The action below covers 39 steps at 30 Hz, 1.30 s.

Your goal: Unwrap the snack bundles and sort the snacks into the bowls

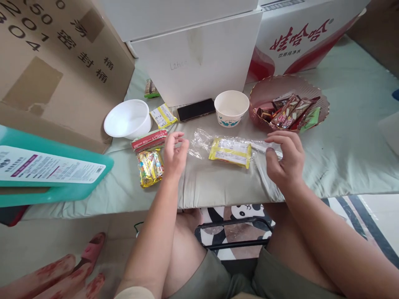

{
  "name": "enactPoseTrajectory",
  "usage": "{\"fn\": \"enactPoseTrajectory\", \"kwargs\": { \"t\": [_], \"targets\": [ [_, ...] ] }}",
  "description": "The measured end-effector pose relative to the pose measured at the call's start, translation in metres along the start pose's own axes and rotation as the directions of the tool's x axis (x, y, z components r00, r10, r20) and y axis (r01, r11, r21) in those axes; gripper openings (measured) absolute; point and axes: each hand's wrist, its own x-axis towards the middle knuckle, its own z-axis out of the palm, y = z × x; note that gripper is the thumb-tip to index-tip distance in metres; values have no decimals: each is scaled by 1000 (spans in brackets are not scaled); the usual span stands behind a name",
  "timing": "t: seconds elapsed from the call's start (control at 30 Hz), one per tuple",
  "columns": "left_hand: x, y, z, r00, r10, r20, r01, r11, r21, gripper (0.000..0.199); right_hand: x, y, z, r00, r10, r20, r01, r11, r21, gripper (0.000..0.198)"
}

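Note:
Just left of the crumpled clear plastic wrapper (pixel 200 143) hovers my left hand (pixel 175 155), fingers loosely curled and apart, holding nothing I can see. Beside it lie a red packet (pixel 149 140) and a shiny yellow multicoloured snack packet (pixel 150 167). A yellow and white packet (pixel 231 152) rests on the cloth between my hands, with clear plastic around or under it. My right hand (pixel 287 160) is over the right end of the plastic, thumb and forefinger apart. A thin white strip (pixel 260 148) runs beneath those fingers.
Behind are a white bowl (pixel 127 118), another yellow packet (pixel 163 116), a phone (pixel 196 110), a paper bowl (pixel 231 109) and a pink dish (pixel 322 97) of wrapped snacks. Cartons (pixel 199 62) line the back; a green jug (pixel 102 164) stands left. Someone's feet (pixel 59 265) show below.

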Motion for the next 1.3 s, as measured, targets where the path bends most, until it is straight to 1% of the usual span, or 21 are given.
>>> {"fn": "enactPoseTrajectory", "kwargs": {
  "t": [0.07,0.13,0.2,0.23,0.33,0.43,0.5,0.57,0.63,0.67,0.7,0.77,0.83,0.9,0.97,1.03,1.07,1.13,1.2,1.23,1.3],
  "targets": [
    [-1,6,4,988,100,121,-104,994,22,35,0,-4,6,997,-16,80,19,999,-34,34],
    [-1,11,6,971,162,178,-176,982,65,24,2,-5,12,985,-7,173,23,996,-91,41],
    [0,15,4,966,198,167,-211,975,64,7,4,-7,13,973,-24,230,52,992,-117,22],
    [1,16,2,965,214,150,-220,975,27,9,5,-9,11,969,-55,240,83,990,-110,12],
    [0,20,-9,957,242,158,-218,963,-155,17,6,-16,0,950,-176,257,187,982,-19,13],
    [-4,28,-20,929,233,286,-151,948,-281,20,3,-25,-8,938,-191,289,187,981,42,14],
    [-7,36,-25,878,210,430,-82,951,-297,19,0,-29,-7,934,-160,319,168,986,2,29],
    [-9,44,-29,794,141,592,25,964,-264,20,-2,-31,-6,912,-169,374,192,981,-24,30],
    [-9,52,-33,697,26,717,176,963,-206,22,-2,-32,-8,861,-238,449,253,967,27,23],
    [-9,54,-34,664,-38,747,243,956,-166,24,-1,-33,-11,826,-288,485,284,955,83,22],
    [-9,55,-35,657,-106,746,290,950,-120,25,-1,-34,-15,792,-334,512,305,942,142,22],
    [-9,53,-35,713,-215,668,324,945,-42,22,-2,-38,-20,764,-384,518,312,923,225,25],
    [-9,47,-33,776,-271,569,327,945,5,21,-5,-41,-18,806,-364,467,291,930,223,30],
    [-10,41,-28,797,-272,540,293,955,49,24,-8,-43,-8,860,-287,421,248,958,145,41],
    [-11,36,-21,834,-187,519,135,981,136,19,-11,-44,6,861,-234,453,223,972,77,48],
    [-11,32,-15,894,-25,447,-100,962,253,15,-10,-44,16,821,-233,522,249,968,39,41],
    [-11,31,-12,915,53,399,-191,930,313,21,-9,-44,19,803,-247,543,276,961,28,35],
    [-11,28,-7,928,125,351,-273,869,412,42,-6,-45,15,791,-270,549,322,947,1,28],
    [-11,26,-4,916,103,387,-286,845,452,51,-5,-47,4,789,-285,545,349,937,-15,28],
    [-11,25,-2,901,80,426,-286,847,447,46,-6,-48,-3,777,-292,557,360,933,-13,29],
    [-12,25,1,881,49,470,-264,876,404,21,-10,-51,-18,733,-300,610,373,928,8,28]
  ]
}}
